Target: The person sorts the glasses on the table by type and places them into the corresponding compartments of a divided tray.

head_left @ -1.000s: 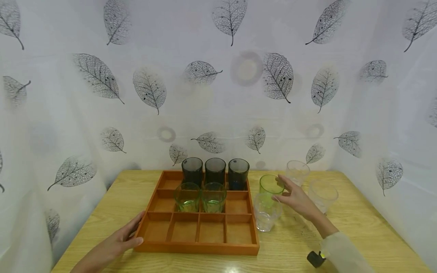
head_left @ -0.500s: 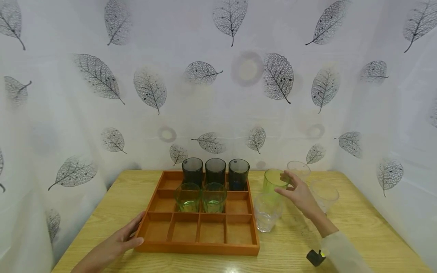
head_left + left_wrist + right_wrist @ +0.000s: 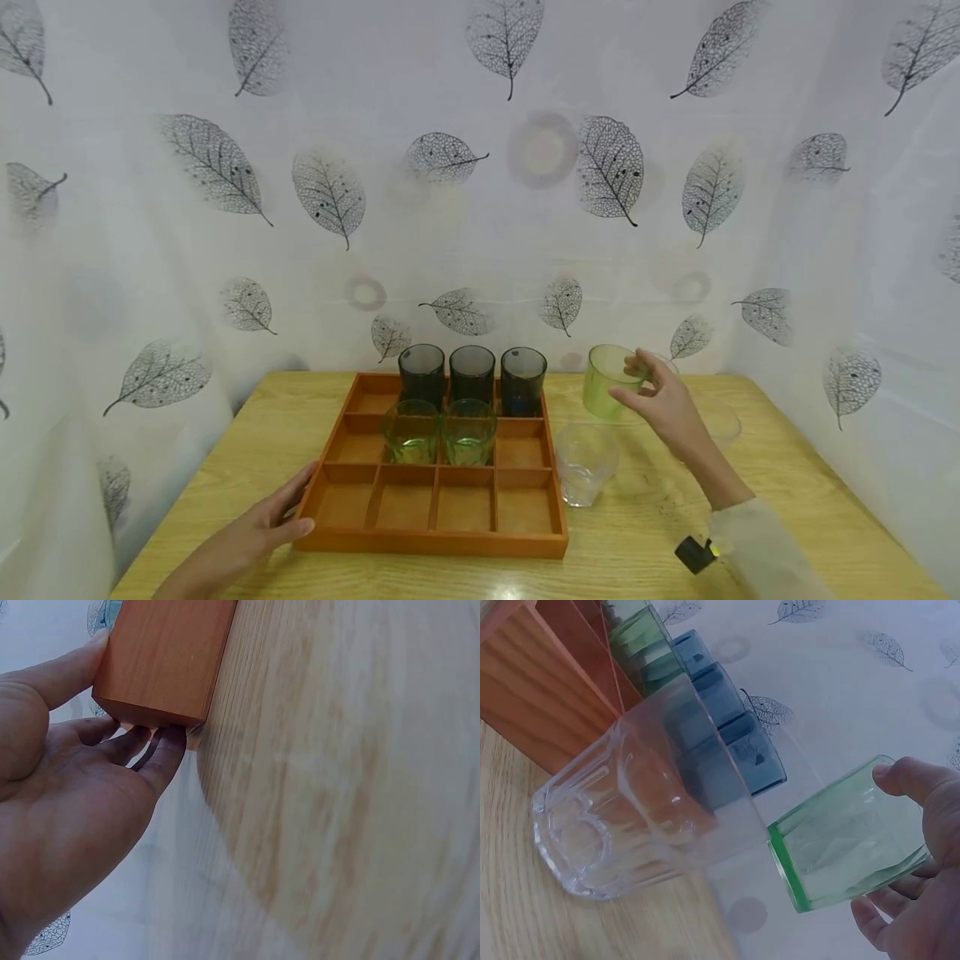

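Lifted above the table, a light green glass (image 3: 600,390) is pinched by the rim between the thumb and fingers of my right hand (image 3: 670,417); the right wrist view shows its thick green base (image 3: 789,871). My left hand (image 3: 251,533) grips the front left corner of a divided wooden tray (image 3: 431,543), thumb on one face and fingers against the side. Three dark grey glasses (image 3: 472,375) stand in the tray's back row. Two green glasses (image 3: 412,433) occupy the two central compartments of the middle row.
A clear glass (image 3: 585,467) stands close to the tray's right side. Behind my right hand, two more clear glasses (image 3: 726,423) are partly hidden. A small black object (image 3: 694,554) is by the right sleeve. A leaf-patterned curtain (image 3: 480,208) borders the table.
My right hand has raised the light green glass from behind the near clear glass, up and slightly to the right. The left hand and tray have stayed put.
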The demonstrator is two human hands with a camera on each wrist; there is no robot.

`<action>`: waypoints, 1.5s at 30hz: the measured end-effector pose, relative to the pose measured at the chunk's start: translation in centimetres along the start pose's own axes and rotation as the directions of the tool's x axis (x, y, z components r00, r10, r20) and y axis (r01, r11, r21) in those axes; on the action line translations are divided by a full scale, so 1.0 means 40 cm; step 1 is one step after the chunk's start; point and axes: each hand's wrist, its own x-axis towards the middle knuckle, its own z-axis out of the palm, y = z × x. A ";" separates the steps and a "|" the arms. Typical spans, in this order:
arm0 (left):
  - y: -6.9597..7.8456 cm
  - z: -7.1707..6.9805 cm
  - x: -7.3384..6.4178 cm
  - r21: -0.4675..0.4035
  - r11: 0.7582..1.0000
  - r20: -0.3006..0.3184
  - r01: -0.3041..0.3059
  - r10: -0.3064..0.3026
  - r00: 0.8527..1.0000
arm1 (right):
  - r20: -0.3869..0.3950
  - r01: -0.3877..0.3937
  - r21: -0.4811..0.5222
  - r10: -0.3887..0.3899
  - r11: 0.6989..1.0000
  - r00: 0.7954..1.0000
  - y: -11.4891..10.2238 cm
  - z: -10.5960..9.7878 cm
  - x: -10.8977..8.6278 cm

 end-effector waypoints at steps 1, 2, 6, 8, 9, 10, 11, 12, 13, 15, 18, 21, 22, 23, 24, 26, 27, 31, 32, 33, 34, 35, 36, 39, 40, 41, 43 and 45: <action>0.001 0.000 0.001 -0.009 1.000 0.001 0.003 -0.003 1.000 | -0.001 0.003 0.003 -0.003 1.000 1.000 -0.009 0.001 0.000; 0.002 -0.001 0.002 -0.017 1.000 0.002 0.004 -0.004 1.000 | 0.000 0.005 0.007 -0.005 1.000 1.000 -0.018 0.003 0.001; 0.004 -0.002 0.003 -0.014 1.000 0.005 0.001 -0.001 1.000 | 0.016 0.013 0.062 -0.014 0.998 1.000 -0.057 0.019 0.004; 0.004 -0.002 0.003 -0.008 1.000 0.004 -0.001 0.001 1.000 | 0.029 0.014 0.085 -0.016 0.996 0.999 -0.073 0.030 0.006; 0.004 -0.001 0.002 -0.008 1.000 0.004 -0.003 0.003 1.000 | 0.036 0.014 0.094 -0.017 0.995 0.999 -0.080 0.037 0.007; 0.003 -0.001 0.002 -0.011 1.000 0.004 -0.004 0.004 1.000 | 0.042 0.017 0.102 -0.021 0.995 0.999 -0.085 0.043 0.009; 0.003 0.000 0.001 -0.012 1.000 0.002 -0.006 0.006 1.000 | 0.048 0.020 0.106 -0.025 0.994 0.999 -0.090 0.050 0.010; 0.002 0.000 0.001 -0.014 1.000 0.001 -0.007 0.007 1.000 | 0.052 0.024 0.109 -0.030 0.994 0.998 -0.093 0.058 0.012; 0.002 0.001 0.001 -0.015 1.000 -0.002 -0.008 0.008 1.000 | 0.057 0.028 0.112 -0.035 0.993 0.998 -0.096 0.065 0.014; 0.002 0.003 0.000 -0.017 1.000 -0.004 -0.009 0.009 1.000 | 0.066 0.040 0.116 -0.048 0.992 0.997 -0.100 0.080 0.017; 0.002 0.002 0.000 -0.018 1.000 0.000 0.000 0.000 1.000 | 0.087 0.049 0.123 -0.060 0.991 0.994 -0.108 0.102 0.020; 0.001 0.000 0.000 -0.012 1.000 0.008 0.005 -0.005 1.000 | 0.107 0.050 0.136 -0.065 0.989 0.992 -0.117 0.121 0.020; 0.001 -0.001 0.000 -0.008 1.000 0.007 0.005 -0.004 1.000 | 0.112 0.047 0.139 -0.063 0.989 0.992 -0.120 0.127 0.021; 0.000 -0.001 -0.001 -0.003 1.000 0.005 0.004 -0.004 1.000 | 0.116 0.046 0.145 -0.063 0.988 0.991 -0.122 0.133 0.021; 0.000 -0.001 -0.001 0.001 1.000 0.003 0.001 -0.001 1.000 | 0.119 0.045 0.147 -0.063 0.988 0.991 -0.124 0.139 0.021; -0.002 0.000 -0.002 0.005 1.000 0.001 0.000 0.000 1.000 | 0.130 0.047 0.143 -0.066 0.989 0.989 -0.128 0.148 0.021; -0.002 0.000 -0.002 0.008 1.000 -0.001 -0.001 0.001 1.000 | 0.136 0.048 0.141 -0.067 0.989 0.988 -0.130 0.153 0.021; -0.002 0.001 -0.003 0.015 1.000 -0.004 -0.006 0.006 1.000 | 0.163 0.061 0.129 -0.082 0.990 0.983 -0.137 0.171 0.019; -0.001 0.001 -0.002 0.016 1.000 -0.004 -0.008 0.008 1.000 | 0.169 0.066 0.128 -0.087 0.990 0.982 -0.137 0.174 0.019; -0.001 0.001 -0.002 0.019 1.000 -0.003 -0.011 0.011 1.000 | 0.173 0.070 0.130 -0.092 0.989 0.981 -0.137 0.178 0.018; -0.001 0.000 -0.002 0.018 1.000 -0.002 -0.011 0.011 1.000 | 0.178 0.075 0.131 -0.097 0.989 0.979 -0.137 0.182 0.018; -0.001 0.000 -0.001 0.020 1.000 -0.001 -0.013 0.013 1.000 | 0.183 0.074 0.133 -0.098 0.988 0.978 -0.136 0.185 0.017; -0.001 0.000 -0.001 0.022 1.000 -0.001 -0.013 0.013 1.000 | 0.188 0.074 0.128 -0.098 0.989 0.977 -0.134 0.188 0.016; -0.002 0.000 -0.001 0.024 1.000 0.001 -0.015 0.015 1.000 | 0.208 0.057 0.119 -0.081 0.991 0.975 -0.127 0.195 0.011; -0.003 0.000 -0.001 0.024 1.000 0.001 -0.015 0.015 1.000 | 0.215 0.054 0.106 -0.076 0.993 0.974 -0.124 0.196 0.009; -0.003 0.000 -0.001 0.025 1.000 0.001 -0.016 0.016 1.000 | 0.223 0.051 0.093 -0.071 0.994 0.972 -0.122 0.198 0.007; -0.003 0.000 -0.001 0.025 1.000 0.003 -0.017 0.017 1.000 | 0.237 0.057 0.063 -0.071 0.996 0.969 -0.117 0.201 0.004; -0.003 -0.001 -0.002 0.029 0.999 0.005 -0.017 0.017 1.000 | 0.245 0.073 0.026 -0.077 0.997 0.966 -0.115 0.203 0.002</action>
